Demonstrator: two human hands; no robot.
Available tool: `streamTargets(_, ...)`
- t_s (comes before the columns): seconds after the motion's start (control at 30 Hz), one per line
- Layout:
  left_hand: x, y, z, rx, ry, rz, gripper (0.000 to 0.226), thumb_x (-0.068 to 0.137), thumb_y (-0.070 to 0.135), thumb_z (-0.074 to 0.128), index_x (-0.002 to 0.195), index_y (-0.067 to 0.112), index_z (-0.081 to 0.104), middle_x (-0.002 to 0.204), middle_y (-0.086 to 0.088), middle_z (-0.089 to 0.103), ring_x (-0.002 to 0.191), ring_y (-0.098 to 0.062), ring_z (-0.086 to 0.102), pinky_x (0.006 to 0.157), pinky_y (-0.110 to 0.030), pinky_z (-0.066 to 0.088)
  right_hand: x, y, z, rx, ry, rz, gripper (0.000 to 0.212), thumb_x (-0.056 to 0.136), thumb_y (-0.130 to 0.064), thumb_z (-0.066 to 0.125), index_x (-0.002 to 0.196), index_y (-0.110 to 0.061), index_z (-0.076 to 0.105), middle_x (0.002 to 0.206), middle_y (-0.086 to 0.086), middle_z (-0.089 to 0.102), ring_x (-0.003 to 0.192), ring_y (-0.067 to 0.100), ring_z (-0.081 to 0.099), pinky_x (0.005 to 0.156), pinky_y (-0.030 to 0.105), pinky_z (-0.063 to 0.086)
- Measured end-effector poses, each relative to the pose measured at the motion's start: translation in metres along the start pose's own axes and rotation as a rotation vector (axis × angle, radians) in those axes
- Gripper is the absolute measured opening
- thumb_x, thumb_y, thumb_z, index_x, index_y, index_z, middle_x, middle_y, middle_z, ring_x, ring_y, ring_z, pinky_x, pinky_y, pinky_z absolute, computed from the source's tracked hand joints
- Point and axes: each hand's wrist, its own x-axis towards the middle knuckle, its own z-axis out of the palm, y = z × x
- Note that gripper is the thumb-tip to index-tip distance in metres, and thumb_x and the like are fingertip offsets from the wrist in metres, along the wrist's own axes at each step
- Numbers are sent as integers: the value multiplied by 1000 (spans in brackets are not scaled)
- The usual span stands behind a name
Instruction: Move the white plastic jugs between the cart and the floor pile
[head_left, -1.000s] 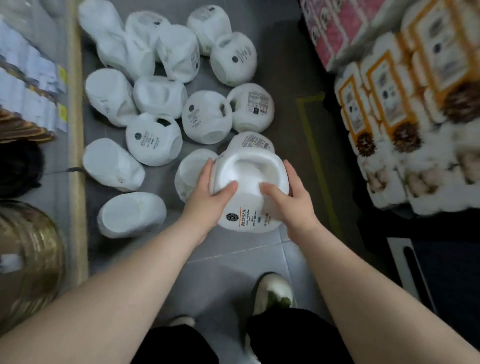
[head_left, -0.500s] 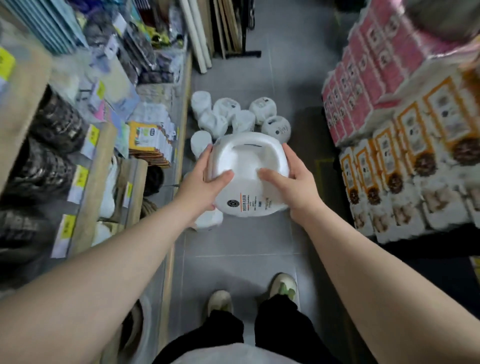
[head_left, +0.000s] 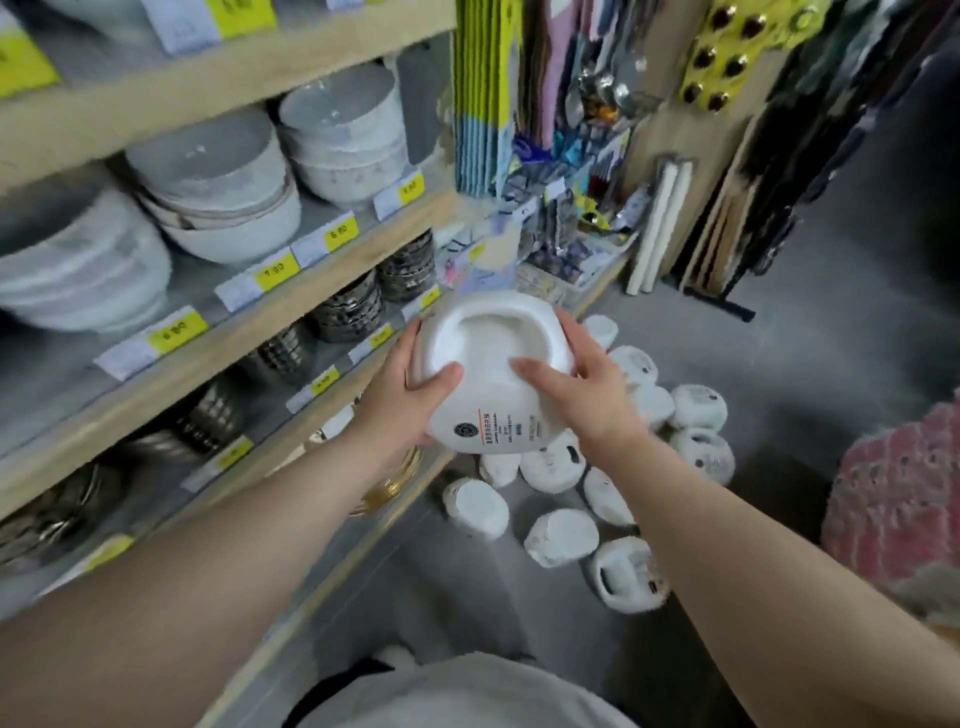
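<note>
White jug (head_left: 491, 374), one of them, smooth rounded plastic with a dished base and a printed label, sits in the air in front of the wooden shelves (head_left: 291, 312), above the floor (head_left: 779, 338). I see my left hand (head_left: 410, 395) and right hand (head_left: 587, 389) each clamped on a side, thumbs over the base. Roughly eleven matching jugs (head_left: 561, 538) lie below on the grey floor. Stacked glazed bowls (head_left: 218, 182) fill the shelves.

shelves (head_left: 291, 306) run along the left with bowls (head_left: 218, 176) on them, loose jugs (head_left: 561, 535) on the floor (head_left: 810, 364) to the right, the held jug (head_left: 493, 374) up between both
</note>
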Motion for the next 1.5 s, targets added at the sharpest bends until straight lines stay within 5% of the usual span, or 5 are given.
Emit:
streamTargets(0.2, -73, -14, -21, -157, 369, -2, 67, 85, 32, 73, 136, 57, 37, 122, 4, 63, 99, -29, 69, 70, -59, 58, -7, -18, 43, -92, -370, -65, 58, 76, -24, 81, 125, -44, 58, 117, -6, 67, 102, 13, 66, 86, 38, 58)
streamTargets(0.37, -168, -36, -55, -225, 669, 35, 56, 91, 20, 67, 137, 40, 42, 97, 7, 65, 66, -2, 69, 48, -30, 57, -63, -22, 109, -102, -595, -67, 72, 78, -18, 80, 141, -30, 48, 125, -7, 63, 107, 9, 63, 84, 28, 56)
streamTargets(0.6, -336, -90, -117, -308, 1004, -42, 63, 85, 33, 73, 136, 54, 41, 114, 3, 65, 96, -22, 68, 69, -48, 61, -196, -12, 223, -160, -936, -78, 75, 78, -10, 77, 142, -32, 46, 102, -19, 64, 77, -10, 65, 65, 16, 54)
streamTargets(1.03, -664, -177, -188, -421, 1602, -34, 54, 86, 33, 72, 123, 62, 46, 112, 11, 69, 98, -19, 69, 78, -51, 59, -522, 11, 412, -141, -1584, -109, 79, 73, -11, 80, 142, -29, 47, 136, -8, 57, 118, 10, 58, 99, 34, 50)
streamTargets(1.5, -835, -225, -294, -551, 2192, -13, 56, 81, 31, 78, 111, 69, 50, 104, -2, 73, 92, -26, 72, 71, -60, 58, -759, 29, 607, -202, -2152, -186, 78, 75, -19, 78, 142, -38, 44, 134, -13, 56, 117, 11, 57, 97, 41, 52)
